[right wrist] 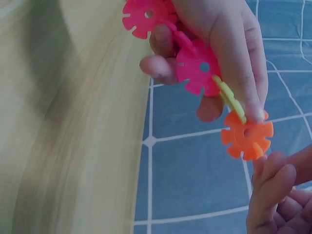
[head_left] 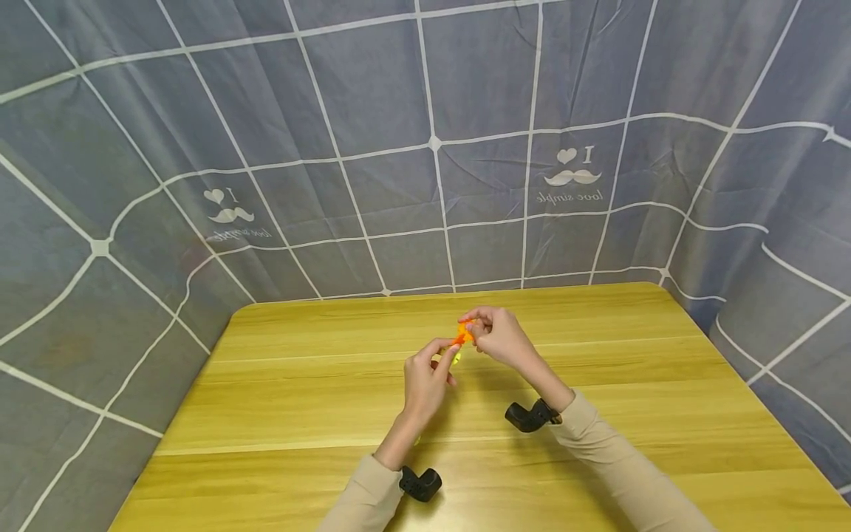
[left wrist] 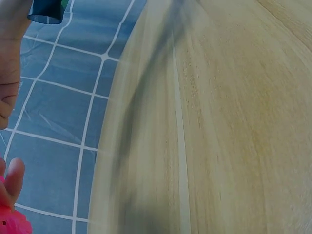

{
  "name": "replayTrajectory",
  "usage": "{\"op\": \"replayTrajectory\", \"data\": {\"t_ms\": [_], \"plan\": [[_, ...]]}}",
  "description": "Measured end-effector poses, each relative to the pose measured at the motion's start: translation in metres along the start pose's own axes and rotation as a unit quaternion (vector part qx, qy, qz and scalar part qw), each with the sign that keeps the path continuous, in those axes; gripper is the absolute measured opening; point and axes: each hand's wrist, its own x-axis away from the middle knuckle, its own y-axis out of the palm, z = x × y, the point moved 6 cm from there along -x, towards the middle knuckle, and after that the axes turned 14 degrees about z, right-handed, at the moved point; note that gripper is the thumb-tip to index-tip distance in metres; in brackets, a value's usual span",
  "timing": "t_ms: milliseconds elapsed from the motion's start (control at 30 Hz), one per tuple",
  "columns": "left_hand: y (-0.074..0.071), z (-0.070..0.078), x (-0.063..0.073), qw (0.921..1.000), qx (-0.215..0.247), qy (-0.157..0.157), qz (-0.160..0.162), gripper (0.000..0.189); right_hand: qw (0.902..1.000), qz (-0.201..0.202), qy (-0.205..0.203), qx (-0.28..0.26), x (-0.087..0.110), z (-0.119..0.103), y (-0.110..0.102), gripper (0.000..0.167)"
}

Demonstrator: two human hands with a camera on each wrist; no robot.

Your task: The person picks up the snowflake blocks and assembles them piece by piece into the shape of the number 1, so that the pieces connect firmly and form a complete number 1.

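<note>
Slotted plastic flower discs are joined edge to edge in a chain. My left hand (head_left: 425,377) holds the chain, its fingers around the pink discs (right wrist: 195,75), and its fingertips pinch an orange disc (right wrist: 238,140). A yellow disc (right wrist: 229,100), seen edge-on, links pink to orange. From the other side, my right hand (head_left: 504,340) pinches an orange piece at the lower edge of that orange disc. This piece is mostly hidden by the fingers in the right wrist view. Only fingertips and a bit of pink disc (left wrist: 18,224) show in the left wrist view.
The hands are over a wooden table (head_left: 279,399). A grey curtain with white lines (head_left: 372,96) hangs behind it and along both sides. Each wrist wears a black camera mount, one on the left (head_left: 421,485) and one on the right (head_left: 528,417).
</note>
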Motion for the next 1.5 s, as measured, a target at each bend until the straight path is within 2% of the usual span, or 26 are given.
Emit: {"op": "replayTrajectory", "data": {"t_ms": [133,233,367,400,467,600,733,867,967,1100,1333,1500], "plan": [[0.001,-0.001,-0.002,0.9999,0.007,-0.009,0.001,0.023,0.9997,-0.012,-0.006,-0.018,-0.003,0.002,0.000,0.028],[0.001,0.000,-0.004,0.9995,0.008,-0.031,-0.005,0.023,0.9989,-0.025,-0.005,-0.039,-0.005,0.003,0.001,0.026],[-0.004,0.020,-0.005,0.9977,0.007,-0.060,-0.032,0.024,0.9981,-0.028,0.022,-0.051,-0.008,0.006,0.002,0.027],[-0.003,0.020,-0.005,0.9963,0.011,-0.074,-0.041,0.025,0.9980,-0.025,0.026,-0.051,-0.008,0.006,0.001,0.027],[-0.003,0.018,-0.004,0.9921,0.037,-0.101,-0.063,0.029,0.9976,-0.021,0.039,-0.053,-0.010,0.007,0.000,0.027],[0.005,-0.009,-0.003,0.9779,0.088,-0.155,-0.110,0.039,0.9965,-0.020,0.053,-0.062,-0.017,0.011,-0.005,0.027],[0.005,-0.015,0.000,0.9648,0.127,-0.177,-0.148,0.043,0.9946,-0.026,0.065,-0.077,-0.026,0.018,-0.008,0.029],[0.004,-0.021,0.003,0.9569,0.126,-0.200,-0.169,0.040,0.9933,-0.026,0.071,-0.087,-0.037,0.024,-0.010,0.031],[0.002,-0.025,0.003,0.9585,0.106,-0.200,-0.173,0.036,0.9929,-0.027,0.078,-0.086,-0.044,0.027,-0.010,0.031],[-0.001,-0.031,0.003,0.9652,0.069,-0.188,-0.168,0.033,0.9928,-0.032,0.089,-0.073,-0.053,0.034,-0.007,0.032],[-0.003,-0.044,0.013,0.9636,0.032,-0.217,-0.153,0.037,0.9920,-0.040,0.104,-0.060,-0.067,0.049,0.002,0.032],[-0.002,-0.051,0.017,0.9672,0.009,-0.220,-0.127,0.034,0.9904,-0.047,0.116,-0.059,-0.077,0.063,0.012,0.033]]}}
